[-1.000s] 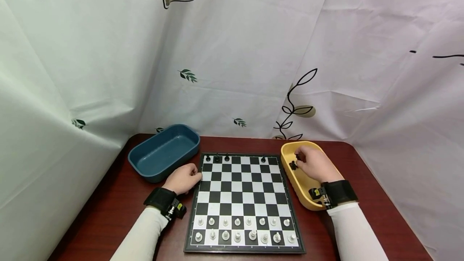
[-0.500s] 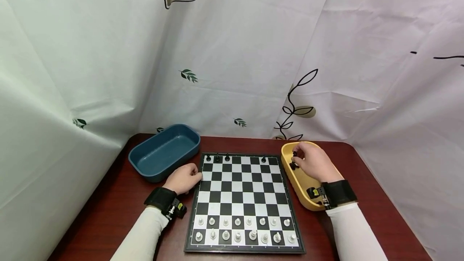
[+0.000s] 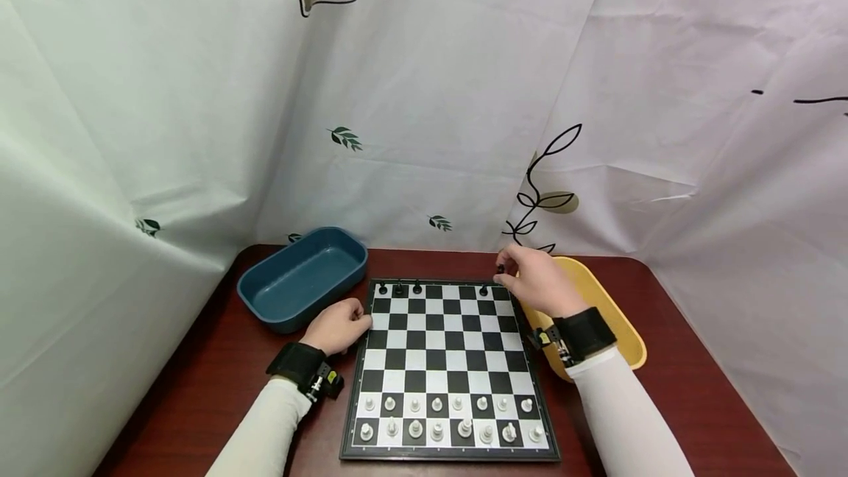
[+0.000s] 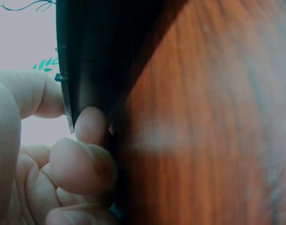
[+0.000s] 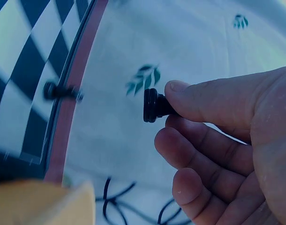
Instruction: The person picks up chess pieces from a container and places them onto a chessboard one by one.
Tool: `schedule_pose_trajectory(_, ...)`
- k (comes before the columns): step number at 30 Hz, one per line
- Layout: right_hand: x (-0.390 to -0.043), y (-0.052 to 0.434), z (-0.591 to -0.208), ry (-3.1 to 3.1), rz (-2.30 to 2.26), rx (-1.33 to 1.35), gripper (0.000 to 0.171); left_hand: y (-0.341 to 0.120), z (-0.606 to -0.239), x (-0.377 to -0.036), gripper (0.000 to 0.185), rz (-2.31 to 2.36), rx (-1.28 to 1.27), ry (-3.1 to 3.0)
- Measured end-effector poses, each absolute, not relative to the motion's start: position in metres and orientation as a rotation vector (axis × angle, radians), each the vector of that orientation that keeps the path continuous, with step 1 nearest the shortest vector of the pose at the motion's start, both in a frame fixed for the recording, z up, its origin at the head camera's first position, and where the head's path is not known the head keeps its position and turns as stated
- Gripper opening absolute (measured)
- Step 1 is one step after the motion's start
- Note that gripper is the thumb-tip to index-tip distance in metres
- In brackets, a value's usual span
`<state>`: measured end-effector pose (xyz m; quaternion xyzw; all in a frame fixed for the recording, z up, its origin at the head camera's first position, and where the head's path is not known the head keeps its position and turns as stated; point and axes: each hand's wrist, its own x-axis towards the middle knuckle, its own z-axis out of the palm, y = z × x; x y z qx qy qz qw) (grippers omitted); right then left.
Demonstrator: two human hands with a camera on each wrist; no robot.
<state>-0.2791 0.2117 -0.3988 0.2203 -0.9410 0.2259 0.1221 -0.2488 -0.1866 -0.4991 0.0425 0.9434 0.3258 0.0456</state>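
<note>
Black chess piece [image 5: 154,105] pinched by its top in the right hand [image 3: 539,282], base pointing out, hovering above the chessboard's [image 3: 450,366] far right corner beside the yellow tray [image 3: 612,315]. Left hand [image 3: 338,324] curls against the board's left edge, fingertips on the rim, likely steadying it. Four black pieces [image 3: 398,288] line the far rank; white pieces [image 3: 450,418] fill the near rows. Blue tray [image 3: 301,274] sits on the bench [image 3: 199,396].

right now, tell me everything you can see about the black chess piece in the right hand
The black chess piece is small, dark and glossy, plastic by its look, with a round ridged base facing out from the fingertips. The right hand pinches it between thumb and fingers, so its top is hidden and its type unclear. It hangs in the air above the far right corner of the chessboard, touching only the hand.
</note>
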Motion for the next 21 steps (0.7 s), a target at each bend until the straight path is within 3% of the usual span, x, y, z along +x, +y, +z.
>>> schedule_pose_trajectory(11,-0.296,0.167,-0.393,-2.802,0.632,0.764,0.023,-0.186,-0.496,-0.248,0.022,0.983,0.129,2.883)
schedule_pose_trajectory(21,-0.314,0.146,-0.41,-2.879,0.59,0.726,0.022,-0.185,-0.496,-0.247,0.022,0.997,0.121,2.875)
